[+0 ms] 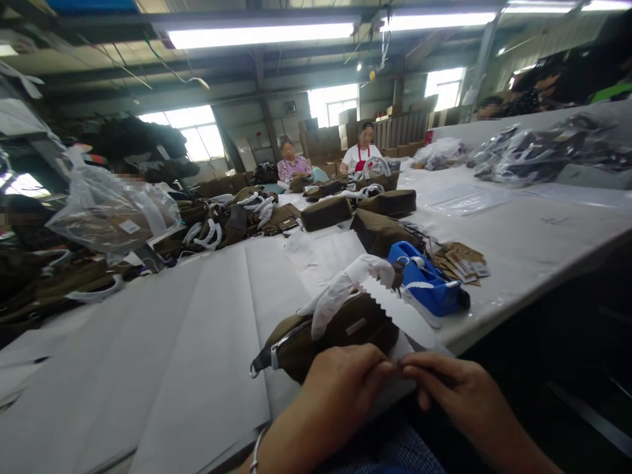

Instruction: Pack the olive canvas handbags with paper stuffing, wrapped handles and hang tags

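Note:
An olive-brown bag with a zipper and a metal ring lies on the table's near edge. White wrapping covers its handle. My left hand is closed in front of the bag, its thumb and fingers pressed together. Facing it, my right hand pinches at the same spot, fingertips almost touching the left ones. Whatever sits between the fingertips is too small to make out. Just above the right hand stretches a white strip with a jagged edge. A blue tape dispenser stands right behind the bag.
Brown tags lie beside the dispenser. White paper sheets spread over the left side. Further back are several olive bags, a clear plastic bag and a plastic-wrapped pile. Co-workers sit across the table.

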`<state>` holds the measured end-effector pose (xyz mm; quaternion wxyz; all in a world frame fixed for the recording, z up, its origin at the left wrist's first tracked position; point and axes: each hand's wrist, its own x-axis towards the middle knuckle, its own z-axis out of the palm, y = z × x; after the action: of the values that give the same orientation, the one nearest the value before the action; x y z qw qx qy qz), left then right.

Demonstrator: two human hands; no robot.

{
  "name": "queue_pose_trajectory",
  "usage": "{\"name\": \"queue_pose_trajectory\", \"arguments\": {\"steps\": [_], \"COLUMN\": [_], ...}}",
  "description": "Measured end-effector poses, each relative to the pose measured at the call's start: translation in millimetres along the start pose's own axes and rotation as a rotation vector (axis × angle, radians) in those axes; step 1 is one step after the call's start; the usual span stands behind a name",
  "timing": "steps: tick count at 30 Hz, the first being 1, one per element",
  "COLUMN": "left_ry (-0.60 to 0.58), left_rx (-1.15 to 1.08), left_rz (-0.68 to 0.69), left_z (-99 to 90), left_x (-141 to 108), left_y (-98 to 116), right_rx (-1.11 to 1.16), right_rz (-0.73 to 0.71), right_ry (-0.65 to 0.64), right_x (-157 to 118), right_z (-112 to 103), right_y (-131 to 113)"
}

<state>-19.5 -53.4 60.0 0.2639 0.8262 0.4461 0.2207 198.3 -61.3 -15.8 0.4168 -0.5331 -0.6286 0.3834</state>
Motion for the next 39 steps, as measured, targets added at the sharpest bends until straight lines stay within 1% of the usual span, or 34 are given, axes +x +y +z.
{"name": "queue_pose_trajectory", "arguments": {"steps": [1,3,4,5,6,8,10,12,16,18,19,21,24,27,30,33,36,39], "left_ry": [0.136,0.466,0.599,0.674,0.69,0.613,0.539,0.49,0.363,0.297,0.284,0.316,0.48,0.626,0.733,0.823,0.826,0.756], "left_rx": [-0.002,0.016,0.027,0.032,0.026,-0.018,-0.078,-0.125,-0.099,-0.034,0.015,0.124,0.244,0.247,0.108,-0.084,-0.277,-0.553], "left_rz": [-0.027,-0.096,-0.128,-0.149,-0.158,-0.147,-0.128,-0.091,0.028,0.024,0.005,-0.035,-0.079,-0.115,-0.177,-0.231,-0.236,-0.235], "left_z": [-7.5,-21.5,-27.1,-31.2,-33.8,-35.7,-35.7,-37.0,-46.1,-50.7,-52.0,-52.5,-49.1,-45.0,-42.6,-40.2,-35.2,-25.9], "left_x": [-7,-18,-22,-24,-25,-23,-18,-14,-8,-7,-8,-11,-20,-33,-41,-44,-44,-43], "left_y": [-3,-10,-14,-19,-23,-32,-39,-43,-45,-45,-46,-50,-58,-61,-58,-49,-42,-38], "right_rx": [-0.011,-0.056,-0.085,-0.12,-0.155,-0.205,-0.227,-0.223,-0.136,-0.118,-0.125,-0.146,-0.196,-0.255,-0.261,-0.193,-0.135,-0.122], "right_rz": [0.008,-0.001,-0.03,-0.073,-0.121,-0.209,-0.275,-0.341,-0.482,-0.504,-0.5,-0.485,-0.465,-0.417,-0.359,-0.318,-0.29,-0.317], "right_ry": [0.014,0.068,0.099,0.127,0.156,0.19,0.176,0.12,-0.078,-0.115,-0.114,-0.109,-0.133,-0.185,-0.24,-0.228,-0.181,-0.118], "right_x": [4,13,19,26,33,46,58,65,71,73,75,76,74,64,53,44,37,32], "right_z": [1,6,10,14,20,31,43,53,63,64,63,61,55,46,36,31,32,37], "right_y": [-2,-8,-12,-17,-23,-34,-44,-52,-64,-68,-69,-66,-54,-39,-29,-22,-14,-6]}}
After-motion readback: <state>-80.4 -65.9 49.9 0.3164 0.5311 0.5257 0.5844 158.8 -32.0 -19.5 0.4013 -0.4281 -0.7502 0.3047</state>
